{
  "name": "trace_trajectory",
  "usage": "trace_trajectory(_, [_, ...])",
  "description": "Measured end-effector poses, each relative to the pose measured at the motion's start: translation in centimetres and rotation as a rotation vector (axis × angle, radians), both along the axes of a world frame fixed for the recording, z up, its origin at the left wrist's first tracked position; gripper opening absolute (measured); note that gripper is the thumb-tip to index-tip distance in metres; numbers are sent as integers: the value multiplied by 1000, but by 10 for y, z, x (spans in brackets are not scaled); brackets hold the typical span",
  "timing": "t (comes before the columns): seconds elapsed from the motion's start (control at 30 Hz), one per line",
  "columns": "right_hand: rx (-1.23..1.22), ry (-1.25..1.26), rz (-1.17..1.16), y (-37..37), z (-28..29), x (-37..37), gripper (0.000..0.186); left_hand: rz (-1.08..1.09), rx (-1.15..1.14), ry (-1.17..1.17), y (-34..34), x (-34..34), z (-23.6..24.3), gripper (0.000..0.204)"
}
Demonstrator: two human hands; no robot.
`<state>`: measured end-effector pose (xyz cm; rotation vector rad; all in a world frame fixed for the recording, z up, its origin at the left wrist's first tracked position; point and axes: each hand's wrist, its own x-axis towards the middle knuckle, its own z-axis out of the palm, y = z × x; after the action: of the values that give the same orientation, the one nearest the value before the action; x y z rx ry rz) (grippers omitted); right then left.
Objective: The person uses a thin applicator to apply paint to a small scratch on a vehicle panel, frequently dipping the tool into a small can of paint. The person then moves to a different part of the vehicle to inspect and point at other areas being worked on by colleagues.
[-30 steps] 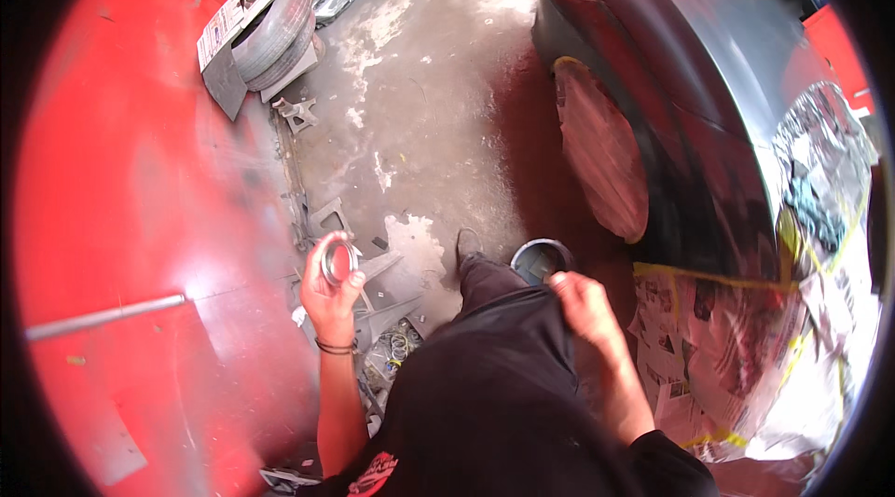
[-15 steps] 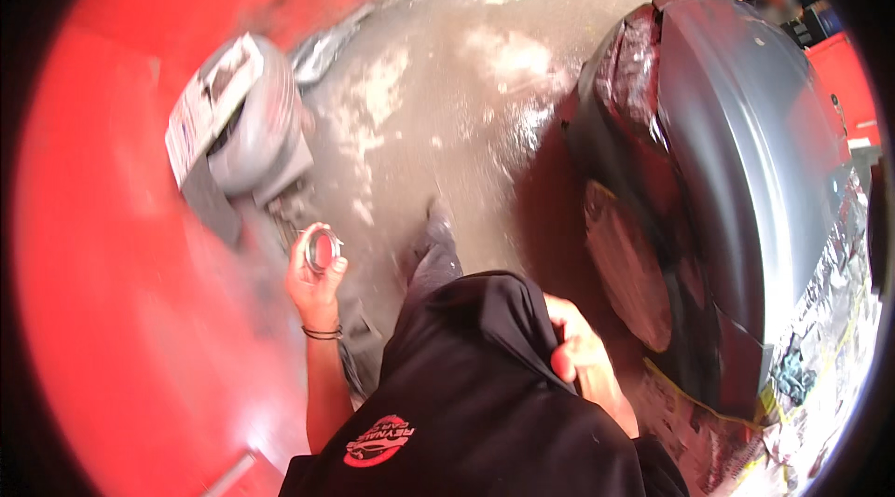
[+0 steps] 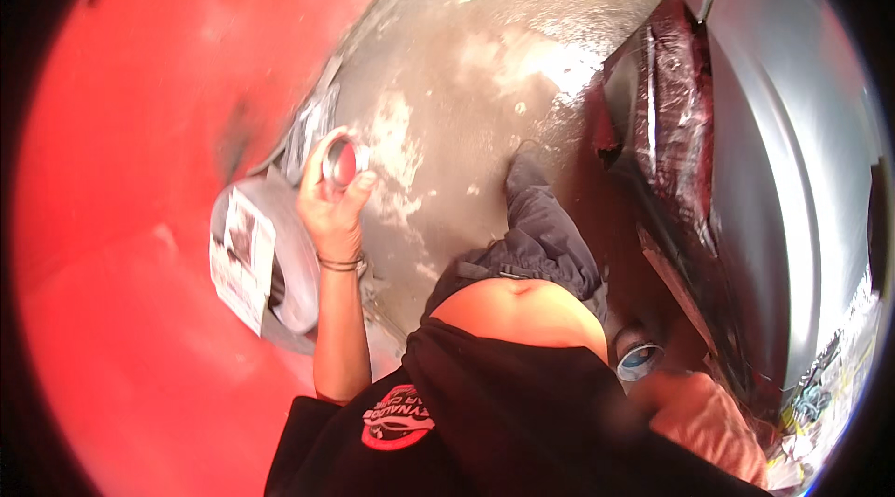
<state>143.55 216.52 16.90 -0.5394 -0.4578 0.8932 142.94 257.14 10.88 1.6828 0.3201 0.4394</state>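
Note:
My left hand (image 3: 331,213) is raised over the floor, its fingers and thumb closed round a small round tin (image 3: 345,162). The tin has a silver rim and shows red inside; whether that is its content or a reflection, I cannot tell. At lower right my right hand (image 3: 664,396) is smeared by motion beside my black shirt (image 3: 522,413), fingers not readable. The shirt's front hem sits high, leaving my stomach bare above dark trousers (image 3: 550,245). Just beyond the right hand is a round container (image 3: 640,360) with a pale rim and blue inside.
A grey car body panel (image 3: 774,143) curves along the right, with dark red wrinkled plastic sheeting (image 3: 679,115) at its edge. On the left stands a red wall (image 3: 186,87); a grey rounded object with printed paper (image 3: 244,259) rests against it. The concrete floor (image 3: 447,161) looks wet and patchy.
My view has turned and shifted. The left hand, still holding the tin, is higher in the picture. My right hand has left the shirt front for the lower right, and the hem has ridden up.

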Motion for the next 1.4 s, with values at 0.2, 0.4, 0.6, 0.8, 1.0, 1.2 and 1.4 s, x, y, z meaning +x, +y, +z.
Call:
trace_trajectory(0.2, [104,-120,-123,57,31,171,69,131,68,-5,62,157,41,55])
trace_trajectory(0.4, [-4,-175,-383,54,14,367,78,-15,36,-23,84,394,-25,61])
trace_trajectory(0.6, [-257,333,-915,58,-67,559,87,-207,203,-39,124,663,-56,82])
trace_trajectory(0.8, [-1317,972,-834,86,-214,636,81,-526,170,-110,85,975,-49,86])
trace_trajectory(1.0, [-1673,666,-760,126,-307,588,39,-752,-8,-127,-37,1217,-54,89])
trace_trajectory(1.2, [-1714,996,-399,120,-307,751,39,-859,-3,-119,-170,1413,-75,90])
trace_trajectory(1.4, [-1725,954,-548,-7,-286,1046,42,-873,40,-135,-264,1589,-74,88])
